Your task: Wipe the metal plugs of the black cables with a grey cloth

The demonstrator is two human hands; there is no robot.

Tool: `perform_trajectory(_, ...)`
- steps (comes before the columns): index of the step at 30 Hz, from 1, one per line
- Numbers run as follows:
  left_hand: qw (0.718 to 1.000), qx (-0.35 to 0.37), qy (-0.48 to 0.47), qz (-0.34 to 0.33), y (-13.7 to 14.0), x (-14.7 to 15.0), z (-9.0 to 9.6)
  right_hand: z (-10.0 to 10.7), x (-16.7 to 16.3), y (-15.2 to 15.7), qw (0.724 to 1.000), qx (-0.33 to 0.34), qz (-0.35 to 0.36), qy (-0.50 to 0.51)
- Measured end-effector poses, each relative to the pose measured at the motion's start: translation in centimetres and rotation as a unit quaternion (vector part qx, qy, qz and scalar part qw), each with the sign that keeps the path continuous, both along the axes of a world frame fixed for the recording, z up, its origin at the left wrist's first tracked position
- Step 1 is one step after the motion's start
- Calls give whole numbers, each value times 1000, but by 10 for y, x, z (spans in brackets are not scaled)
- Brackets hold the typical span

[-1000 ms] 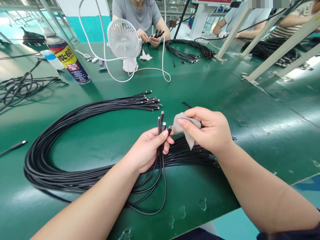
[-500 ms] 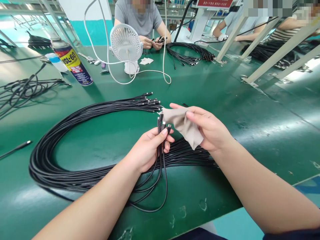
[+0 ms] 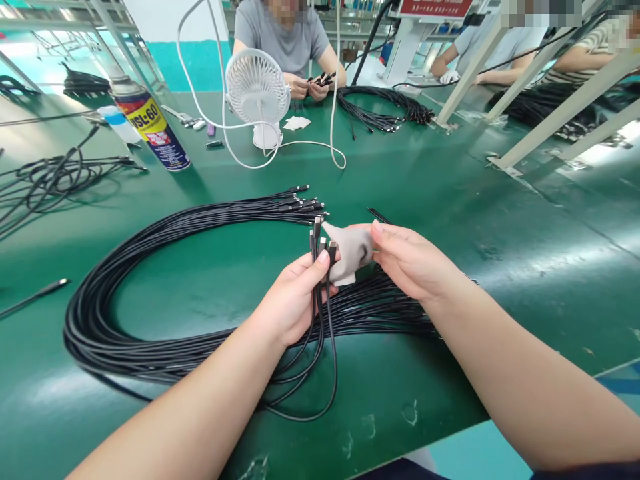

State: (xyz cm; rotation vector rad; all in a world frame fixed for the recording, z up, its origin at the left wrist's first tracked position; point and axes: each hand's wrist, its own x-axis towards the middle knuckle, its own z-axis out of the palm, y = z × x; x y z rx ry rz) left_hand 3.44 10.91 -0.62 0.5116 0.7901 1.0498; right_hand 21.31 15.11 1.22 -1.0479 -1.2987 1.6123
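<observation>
Pinched upright in my left hand [image 3: 300,293] are several black cables [image 3: 320,307], their plug ends standing above the thumb and their lengths looping down to the table. My right hand [image 3: 407,257] is closed on a grey cloth [image 3: 351,250], which it grips by the right edge. The cloth's left part lies against the fingers of my left hand, right beside the plugs. Behind and beneath both hands, a big curved bundle of black cables [image 3: 95,293] rests on the green table, with its plug ends [image 3: 305,205] just beyond my left hand.
A spray can [image 3: 155,130] stands at the back left, near a small white fan [image 3: 257,93] with a white cord. Loose cables [image 3: 65,173] lie at the left. Across the table a co-worker's hands [image 3: 310,87] hold cable ends. Metal posts [image 3: 555,107] rise at the right.
My right hand has brought the cloth left and it now bunches against my left hand's fingers beside the plugs. My left hand keeps its hold on the cables.
</observation>
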Motion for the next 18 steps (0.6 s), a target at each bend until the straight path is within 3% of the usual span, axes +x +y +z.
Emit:
perform_trajectory(5,1000,23,1,13,0,1,-2,-1,0,0,995,-43,79,31)
perform_trajectory(12,997,60,19,45,-1,2,-3,3,3,2,995,-37,44,82)
perform_trajectory(18,999,42,-22,12,-2,0,-1,8,6,-2,997,-52,39,44)
